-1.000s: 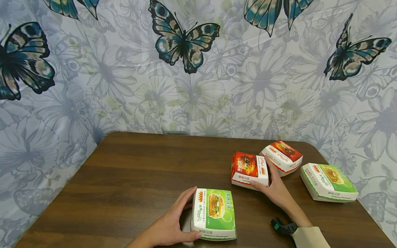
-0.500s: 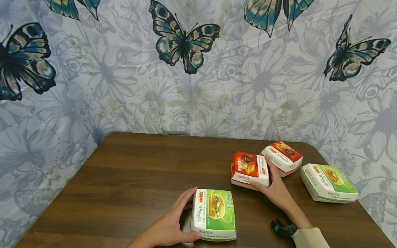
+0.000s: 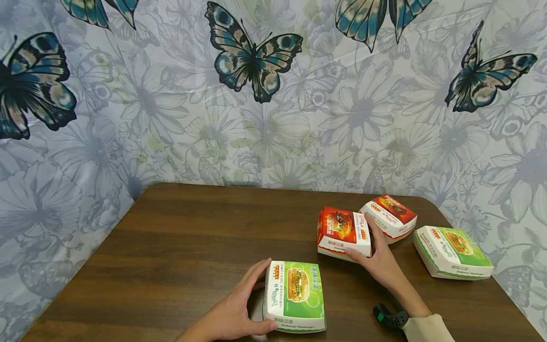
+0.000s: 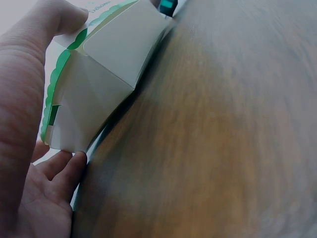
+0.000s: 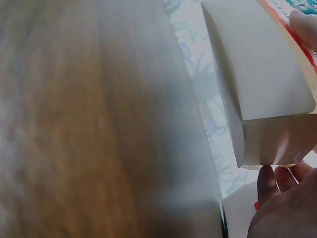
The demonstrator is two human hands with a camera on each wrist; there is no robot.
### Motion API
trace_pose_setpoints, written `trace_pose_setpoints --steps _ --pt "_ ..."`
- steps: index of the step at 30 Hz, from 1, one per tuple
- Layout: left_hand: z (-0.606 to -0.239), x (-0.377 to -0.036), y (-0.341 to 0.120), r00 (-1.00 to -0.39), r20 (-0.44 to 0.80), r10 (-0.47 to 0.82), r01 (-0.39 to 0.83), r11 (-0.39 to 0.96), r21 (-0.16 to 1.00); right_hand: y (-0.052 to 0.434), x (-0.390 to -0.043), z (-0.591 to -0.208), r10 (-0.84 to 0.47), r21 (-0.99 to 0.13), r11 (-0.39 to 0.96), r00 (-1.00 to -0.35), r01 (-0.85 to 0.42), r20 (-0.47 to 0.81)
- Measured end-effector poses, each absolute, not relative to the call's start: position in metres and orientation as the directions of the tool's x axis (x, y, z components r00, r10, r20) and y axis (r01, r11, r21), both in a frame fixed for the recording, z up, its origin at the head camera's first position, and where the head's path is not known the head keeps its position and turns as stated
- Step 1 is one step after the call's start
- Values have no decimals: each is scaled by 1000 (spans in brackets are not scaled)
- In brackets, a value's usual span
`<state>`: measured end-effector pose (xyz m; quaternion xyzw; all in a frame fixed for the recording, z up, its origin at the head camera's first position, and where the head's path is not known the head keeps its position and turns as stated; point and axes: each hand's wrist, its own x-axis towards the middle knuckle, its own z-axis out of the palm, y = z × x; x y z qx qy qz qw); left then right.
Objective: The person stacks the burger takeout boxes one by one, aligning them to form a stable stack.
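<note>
In the head view my left hand [image 3: 239,304] holds a green-and-white hamburger box [image 3: 299,294] by its left side, thumb at the near corner and fingers at the far one. The left wrist view shows the box's plain white side wall [image 4: 94,89] just by the tabletop, thumb on its lid edge. Farther right, my right hand [image 3: 378,254] grips a red-and-white hamburger box [image 3: 342,232] across its right side. In the right wrist view this box's white side [image 5: 267,64] shows, with several fingertips against one end and the thumb at the other.
A second red hamburger box [image 3: 389,216] stands just behind my right hand. Another green hamburger box [image 3: 455,251] lies near the right edge of the brown wooden table [image 3: 179,237]. A black wristband [image 3: 390,316] is on the right wrist. Butterfly-patterned cloth [image 3: 273,142] hangs behind.
The red box in my right hand has shifted very slightly left and away from me. My left hand and the green box it holds have hardly moved.
</note>
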<state>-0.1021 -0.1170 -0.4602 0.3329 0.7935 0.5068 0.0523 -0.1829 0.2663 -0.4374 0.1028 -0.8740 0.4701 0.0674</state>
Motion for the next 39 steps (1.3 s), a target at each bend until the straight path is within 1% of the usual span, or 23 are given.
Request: trace_pose_setpoints --steps 7,13,28,39 --pt "-460 -103 -116 -768 258 586 477 255 841 264 -180 -433 -104 -792 562 -971 -237 217" --pt "-461 -103 -117 -769 260 585 484 266 834 262 -177 -430 -99 -797 555 -970 -239 222" --pt "-462 -103 -116 -778 249 577 474 280 835 249 -163 -410 -122 -828 485 -959 -281 255" --pt "-461 -102 -117 -785 232 575 458 285 842 246 -157 -406 -135 -826 457 -944 -330 302"
